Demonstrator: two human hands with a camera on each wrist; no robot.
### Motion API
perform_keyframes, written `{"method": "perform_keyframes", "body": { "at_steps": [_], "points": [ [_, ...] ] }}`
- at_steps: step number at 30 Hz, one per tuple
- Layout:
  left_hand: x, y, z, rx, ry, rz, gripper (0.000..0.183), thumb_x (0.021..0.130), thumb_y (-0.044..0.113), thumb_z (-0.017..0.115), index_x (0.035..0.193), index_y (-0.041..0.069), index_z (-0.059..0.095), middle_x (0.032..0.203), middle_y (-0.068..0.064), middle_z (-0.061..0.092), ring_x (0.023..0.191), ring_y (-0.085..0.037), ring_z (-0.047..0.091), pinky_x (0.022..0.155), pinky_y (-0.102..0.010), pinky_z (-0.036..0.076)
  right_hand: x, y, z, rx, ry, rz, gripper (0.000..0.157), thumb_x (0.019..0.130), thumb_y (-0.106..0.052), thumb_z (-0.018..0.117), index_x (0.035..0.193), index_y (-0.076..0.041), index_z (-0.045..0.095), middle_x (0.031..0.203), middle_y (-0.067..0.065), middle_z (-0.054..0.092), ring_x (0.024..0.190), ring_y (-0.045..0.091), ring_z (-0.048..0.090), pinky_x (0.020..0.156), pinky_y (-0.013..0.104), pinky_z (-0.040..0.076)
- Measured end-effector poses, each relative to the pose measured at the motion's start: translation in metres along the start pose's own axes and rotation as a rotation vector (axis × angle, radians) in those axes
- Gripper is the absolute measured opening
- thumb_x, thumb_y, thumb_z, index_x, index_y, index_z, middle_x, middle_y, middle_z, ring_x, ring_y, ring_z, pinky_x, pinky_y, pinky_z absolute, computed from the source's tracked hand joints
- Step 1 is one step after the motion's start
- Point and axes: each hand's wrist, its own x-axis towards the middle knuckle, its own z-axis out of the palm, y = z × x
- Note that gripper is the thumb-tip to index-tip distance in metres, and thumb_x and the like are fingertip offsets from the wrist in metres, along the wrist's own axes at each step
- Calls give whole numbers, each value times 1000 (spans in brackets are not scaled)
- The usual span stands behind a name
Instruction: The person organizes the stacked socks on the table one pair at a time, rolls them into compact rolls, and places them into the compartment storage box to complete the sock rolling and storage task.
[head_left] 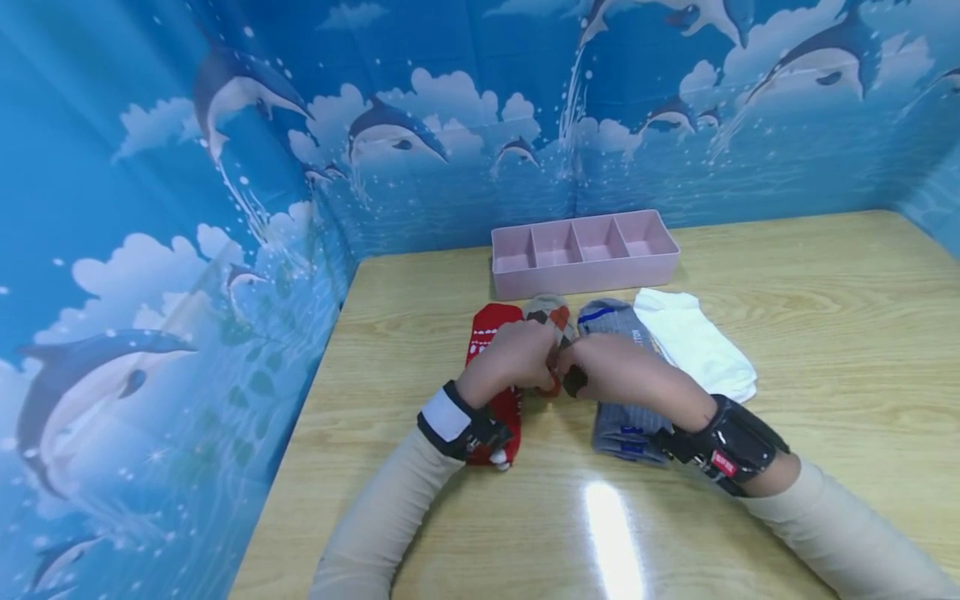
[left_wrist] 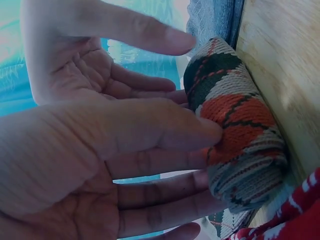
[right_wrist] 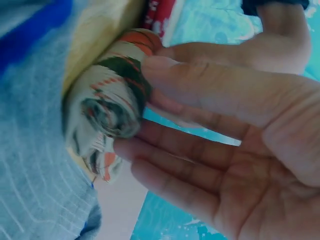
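Observation:
A patterned argyle sock (head_left: pixel 558 318) in beige, orange and dark green lies on the table, its near part rolled into a thick coil. My left hand (head_left: pixel 517 354) pinches one end of this roll, thumb on the near side and fingers behind, as the left wrist view shows. At the other end, my right hand (head_left: pixel 611 367) holds the roll (right_wrist: pixel 112 95) between thumb and fingers; its spiral layers show there. Under my left forearm is a red sock (head_left: pixel 491 321) with white markings. Partly covered by my right hand are grey socks (head_left: pixel 618 417) with blue bands.
Behind the socks stands a pink box (head_left: pixel 585 279) divided into compartments. White socks (head_left: pixel 697 342) lie flat to the right of the grey ones. A blue dolphin-print curtain (head_left: pixel 450 183) rises along the back and left of the wooden table (head_left: pixel 825 333).

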Motion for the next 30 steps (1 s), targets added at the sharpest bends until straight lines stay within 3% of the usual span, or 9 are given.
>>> {"method": "perform_keyframes", "body": {
  "at_steps": [5, 10, 14, 19, 30],
  "points": [
    [3, -7, 2, -69, -14, 14, 29, 82, 19, 86, 107, 14, 73, 97, 2, 71, 86, -15, 62, 71, -24, 52, 2, -6, 12, -128, 113, -38, 23, 78, 7, 73, 90, -11, 67, 74, 1, 61, 63, 15, 55, 55, 27, 45],
    [4, -12, 2, -121, -23, 30, 26, 83, 19, 85, 107, 15, 75, 94, 2, 70, 85, -15, 62, 72, -23, 52, 5, -5, 18, -148, 133, -36, 24, 80, 8, 70, 94, -10, 61, 71, 1, 55, 60, 14, 51, 52, 25, 40],
    [3, -11, 0, -176, -18, 40, 22, 84, 13, 83, 105, 14, 76, 95, 2, 71, 84, -15, 63, 71, -23, 53, 7, -1, 16, -73, 82, -10, 26, 76, 11, 67, 86, -12, 58, 69, -1, 50, 61, 14, 46, 54, 25, 35],
    [2, -9, -1, -223, -13, 29, 18, 84, 9, 82, 100, 14, 77, 95, 2, 71, 85, -15, 63, 71, -23, 53, 8, 6, 12, 35, 33, 0, 26, 76, 8, 70, 90, -13, 63, 73, 0, 58, 64, 13, 47, 58, 25, 37],
    [1, -7, -1, -106, -24, 10, 24, 80, 21, 88, 91, 15, 68, 81, -1, 66, 80, -17, 62, 66, -25, 48, 14, 31, 5, 323, -25, -44, 31, 73, 8, 69, 100, -7, 73, 87, 1, 67, 77, 14, 55, 70, 29, 49]
  ]
}}
